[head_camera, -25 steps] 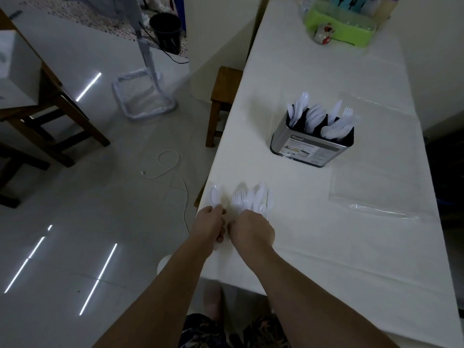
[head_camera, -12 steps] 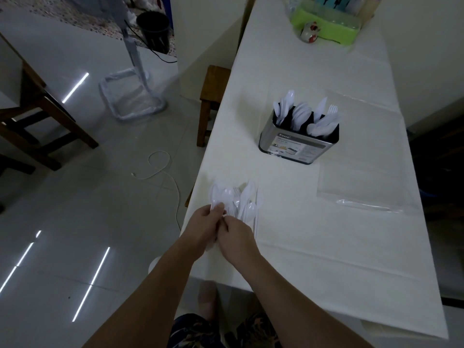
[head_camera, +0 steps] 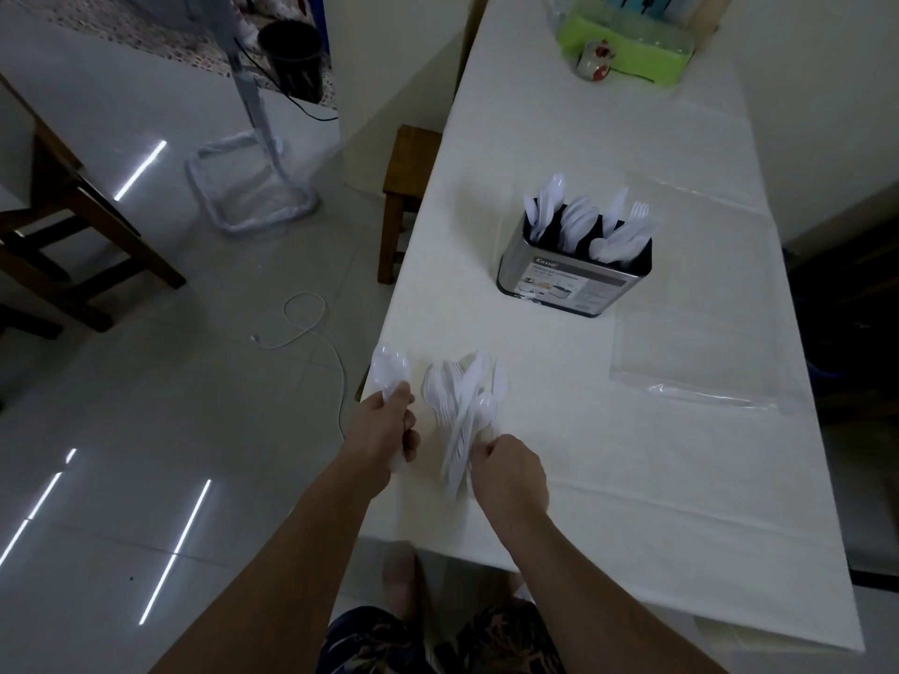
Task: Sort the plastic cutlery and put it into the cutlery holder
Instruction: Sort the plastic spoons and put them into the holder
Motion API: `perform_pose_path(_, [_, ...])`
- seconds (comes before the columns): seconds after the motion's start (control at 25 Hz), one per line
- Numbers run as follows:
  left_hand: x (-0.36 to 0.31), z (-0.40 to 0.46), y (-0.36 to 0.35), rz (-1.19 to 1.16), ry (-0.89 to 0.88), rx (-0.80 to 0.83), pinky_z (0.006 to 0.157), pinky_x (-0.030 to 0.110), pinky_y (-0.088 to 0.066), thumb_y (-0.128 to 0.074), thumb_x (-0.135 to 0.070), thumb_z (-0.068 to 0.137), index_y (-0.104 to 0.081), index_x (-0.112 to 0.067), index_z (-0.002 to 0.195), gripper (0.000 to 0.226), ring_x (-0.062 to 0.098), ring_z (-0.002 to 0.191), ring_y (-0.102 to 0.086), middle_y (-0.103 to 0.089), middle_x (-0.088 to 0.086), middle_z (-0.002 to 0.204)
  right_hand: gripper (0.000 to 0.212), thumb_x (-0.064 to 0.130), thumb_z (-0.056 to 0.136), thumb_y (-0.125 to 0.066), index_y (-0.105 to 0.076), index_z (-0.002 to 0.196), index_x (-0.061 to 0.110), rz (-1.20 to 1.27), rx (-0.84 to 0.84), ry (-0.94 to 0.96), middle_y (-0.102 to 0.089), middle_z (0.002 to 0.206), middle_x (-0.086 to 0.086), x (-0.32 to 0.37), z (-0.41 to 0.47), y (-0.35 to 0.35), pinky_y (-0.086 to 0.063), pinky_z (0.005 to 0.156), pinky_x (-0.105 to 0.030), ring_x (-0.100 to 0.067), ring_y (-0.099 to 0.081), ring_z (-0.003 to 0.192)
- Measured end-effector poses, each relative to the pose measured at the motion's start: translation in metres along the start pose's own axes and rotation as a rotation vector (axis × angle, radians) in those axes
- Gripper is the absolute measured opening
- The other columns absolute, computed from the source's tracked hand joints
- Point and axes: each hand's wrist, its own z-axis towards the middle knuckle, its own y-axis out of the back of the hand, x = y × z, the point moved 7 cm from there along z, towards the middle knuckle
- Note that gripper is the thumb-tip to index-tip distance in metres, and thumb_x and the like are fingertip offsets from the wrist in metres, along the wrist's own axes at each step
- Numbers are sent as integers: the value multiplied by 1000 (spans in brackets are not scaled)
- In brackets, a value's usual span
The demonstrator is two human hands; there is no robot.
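Observation:
My left hand (head_camera: 384, 432) grips the handles of a few white plastic spoons (head_camera: 390, 369) at the table's left edge, bowls pointing away from me. Just to its right lies a pile of white plastic cutlery (head_camera: 459, 406), mixed spoons, forks and knives. My right hand (head_camera: 508, 471) pinches the handle of one spoon (head_camera: 484, 408) at the near end of that pile. Farther up the table stands the metal cutlery holder (head_camera: 569, 282), with white spoons, knives and forks upright in its black compartments.
A clear plastic bag (head_camera: 695, 352) lies flat to the right of the holder. A green tray (head_camera: 627, 51) with bottles sits at the table's far end. A wooden stool (head_camera: 408, 187) stands by the table's left edge, which runs close to my left hand.
My hands, which were touching over the pile, have drawn apart. The left hand has shifted left holding its spoons, and the right hand now pinches a spoon on the pile's right side.

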Motion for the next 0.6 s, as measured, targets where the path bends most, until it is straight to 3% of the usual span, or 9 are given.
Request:
perform_pose_path(0.12, [2, 1, -1, 60, -10, 15, 44, 28, -37, -51, -24, 101, -53, -11, 84, 21, 17, 48, -47, -47, 4, 63, 36, 37, 96, -44, -56, 71, 14, 88, 17, -45, -55, 63, 3, 1, 3, -2, -34, 46, -23, -12, -51, 54])
perform_pose_path(0.4, [5, -6, -3, 123, -47, 55, 44, 28, -40, -50, -26, 102, -59, -6, 94, 23, 19, 45, -46, -49, 2, 54, 42, 37, 96, -48, -46, 59, 17, 226, -20, -100, -48, 56, 3, 1, 11, 1, -28, 44, -22, -12, -44, 49])
perform_pose_path(0.6, [7, -8, 1, 126, -40, 37, 42, 27, -39, -51, -22, 101, -59, -3, 97, 21, 17, 44, -45, -48, 5, 58, 40, 39, 96, -49, -58, 68, 11, 280, -31, -120, -58, 62, -1, 12, 22, 4, -28, 43, -22, -13, -50, 52])
